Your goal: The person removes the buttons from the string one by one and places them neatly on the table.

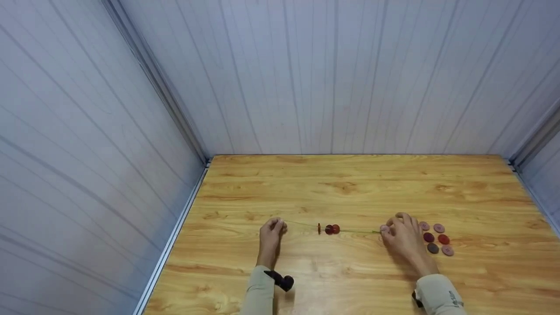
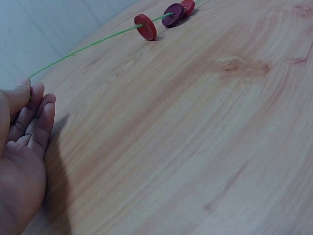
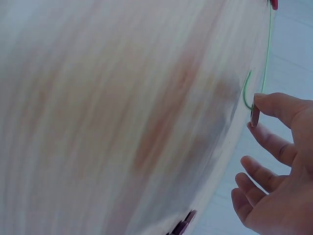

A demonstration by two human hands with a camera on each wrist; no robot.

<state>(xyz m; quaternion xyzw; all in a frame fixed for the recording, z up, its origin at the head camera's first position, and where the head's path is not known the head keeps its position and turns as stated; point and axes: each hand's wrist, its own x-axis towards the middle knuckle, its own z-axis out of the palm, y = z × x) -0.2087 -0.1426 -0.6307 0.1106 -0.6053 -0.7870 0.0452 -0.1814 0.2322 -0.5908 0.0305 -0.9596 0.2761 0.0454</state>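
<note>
My left hand (image 1: 270, 236) pinches one end of a thin green string (image 2: 88, 46) between thumb and forefinger. The string runs rightward above the wooden table to my right hand (image 1: 407, 238). Threaded on it near the middle are a red button (image 2: 145, 27), a dark purple button (image 2: 173, 15) and another red button (image 1: 336, 229). Between thumb and forefinger, my right hand holds a pinkish button (image 1: 384, 228) by its edges, seen nearly edge-on in the right wrist view. A short curved tail of string sticks out beside that button; the other right fingers are spread loosely.
Just right of my right hand, several loose buttons lie in two rows on the table (image 1: 341, 188), among them a red button (image 1: 443, 239), a dark grey button (image 1: 432, 248) and a pink button (image 1: 447, 250). Pale panel walls (image 1: 306, 78) stand behind and at the sides.
</note>
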